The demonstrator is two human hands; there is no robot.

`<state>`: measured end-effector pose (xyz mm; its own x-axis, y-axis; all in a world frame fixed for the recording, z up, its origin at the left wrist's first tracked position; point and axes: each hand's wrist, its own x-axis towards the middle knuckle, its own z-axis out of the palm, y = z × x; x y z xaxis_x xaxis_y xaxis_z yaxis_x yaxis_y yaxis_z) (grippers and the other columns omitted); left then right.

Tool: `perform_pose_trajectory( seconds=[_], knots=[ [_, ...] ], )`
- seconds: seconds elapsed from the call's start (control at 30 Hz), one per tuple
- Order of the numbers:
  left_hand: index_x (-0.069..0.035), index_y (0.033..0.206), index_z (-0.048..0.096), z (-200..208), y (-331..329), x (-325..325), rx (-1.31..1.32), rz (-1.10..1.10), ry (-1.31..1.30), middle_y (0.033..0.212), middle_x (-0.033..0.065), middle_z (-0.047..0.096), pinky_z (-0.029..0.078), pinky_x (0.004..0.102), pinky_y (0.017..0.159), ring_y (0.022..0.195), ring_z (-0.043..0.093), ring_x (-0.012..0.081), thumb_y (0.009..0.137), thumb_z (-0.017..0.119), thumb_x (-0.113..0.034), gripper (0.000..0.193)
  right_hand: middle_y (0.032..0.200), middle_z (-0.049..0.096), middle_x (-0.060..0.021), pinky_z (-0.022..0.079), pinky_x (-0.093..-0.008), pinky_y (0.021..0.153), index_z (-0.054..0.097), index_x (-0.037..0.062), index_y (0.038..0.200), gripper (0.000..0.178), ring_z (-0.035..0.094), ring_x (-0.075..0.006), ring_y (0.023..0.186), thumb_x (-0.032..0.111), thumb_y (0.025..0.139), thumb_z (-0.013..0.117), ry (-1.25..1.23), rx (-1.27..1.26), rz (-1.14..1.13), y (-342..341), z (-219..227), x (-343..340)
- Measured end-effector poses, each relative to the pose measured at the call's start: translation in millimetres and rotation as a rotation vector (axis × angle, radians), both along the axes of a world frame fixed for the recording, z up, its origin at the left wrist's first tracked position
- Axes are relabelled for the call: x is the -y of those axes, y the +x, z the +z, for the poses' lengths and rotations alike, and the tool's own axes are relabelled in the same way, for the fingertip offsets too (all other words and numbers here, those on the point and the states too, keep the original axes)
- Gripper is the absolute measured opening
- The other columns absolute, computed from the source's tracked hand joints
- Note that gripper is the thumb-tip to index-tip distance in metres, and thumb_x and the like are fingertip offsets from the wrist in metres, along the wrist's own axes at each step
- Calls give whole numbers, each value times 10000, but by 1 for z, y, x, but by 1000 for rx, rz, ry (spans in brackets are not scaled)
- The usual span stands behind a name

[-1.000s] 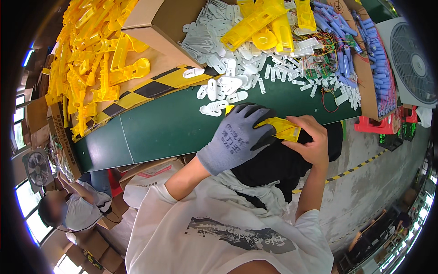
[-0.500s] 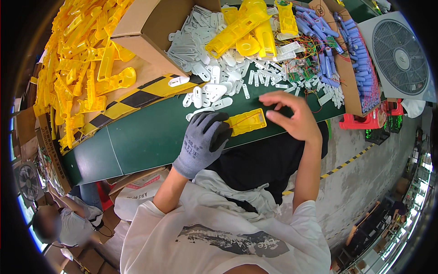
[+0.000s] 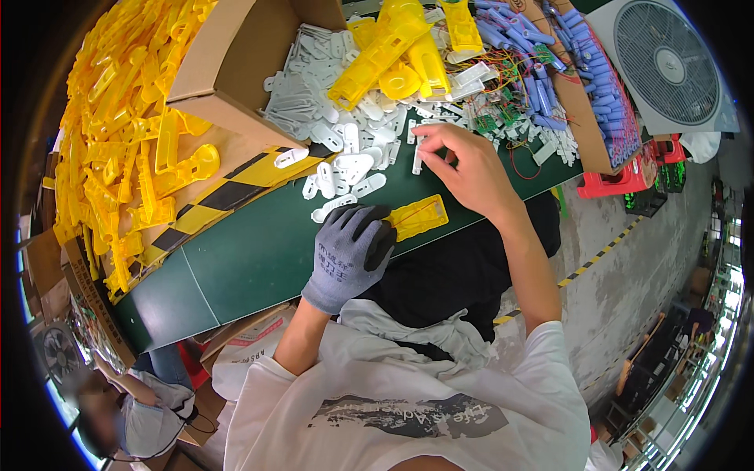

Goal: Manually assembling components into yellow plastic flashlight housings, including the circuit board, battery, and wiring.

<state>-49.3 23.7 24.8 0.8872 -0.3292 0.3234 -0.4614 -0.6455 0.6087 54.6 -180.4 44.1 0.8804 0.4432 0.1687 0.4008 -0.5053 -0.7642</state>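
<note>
My left hand (image 3: 349, 255), in a grey work glove, curls over the left end of a yellow plastic shell (image 3: 422, 217) near the table's front edge. The glove hides that end; a thin reddish wire shows along the shell's open inside. Beyond the shell, my bare right hand (image 3: 471, 169) reaches over the table. Its thumb and forefinger pinch at the upper end of a small white plastic strip (image 3: 417, 162); whether the strip is off the table cannot be seen. Oval white plastic covers (image 3: 353, 165) lie loose just past my left hand.
Yellow shells are heaped at the far left (image 3: 141, 118), beside a tipped cardboard box (image 3: 224, 78) spilling white covers. Wired circuit boards (image 3: 503, 118) and blue cylindrical cells (image 3: 542, 90) lie far right. Beyond stand a boxed row of cells and a fan (image 3: 667, 67). Another person sits lower left.
My right hand has moved left and away from me, from beside the yellow shell to the small white strips. My left hand stays on the shell. The whole view has shifted slightly.
</note>
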Motion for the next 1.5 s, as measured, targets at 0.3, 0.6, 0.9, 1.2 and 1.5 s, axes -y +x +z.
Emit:
perform_pose_trajectory(
  seconds=[0.3,0.6,0.9,1.2,1.5],
  knots=[
    [-79,863,593,-8,24,10,72,-120,-4,1012,88,624,483,389,770,847,601,283,649,705,-77,241,800,668,-69,468,-214,607,635,15,809,108,603,-90,660,61,780,728,311,-207,-54,-59,-17,60],
    [-52,931,580,-15,55,23,259,-349,128,1068,129,588,494,398,782,916,593,294,685,697,-134,285,695,662,-43,435,-245,503,685,30,745,107,598,-119,566,92,721,768,-12,-19,51,-29,-6,77],
    [-54,973,587,-14,60,30,241,-318,112,1101,112,581,492,390,793,955,587,281,718,685,-163,294,673,657,-61,433,-274,519,700,41,769,124,592,-174,552,146,736,755,-115,-157,65,-14,12,88],
    [-46,971,587,-14,56,19,180,-281,115,1085,128,586,493,392,793,957,589,286,712,691,-156,301,709,664,-63,446,-273,533,713,34,773,67,596,-158,571,71,729,748,-93,-67,58,-18,-4,74],
    [-57,945,567,-16,59,20,184,-269,24,1060,123,610,501,403,734,917,612,308,620,742,-82,369,646,548,20,378,-186,516,614,36,990,240,485,-24,551,42,771,712,181,-527,-337,-38,-3,56]
  ],
)
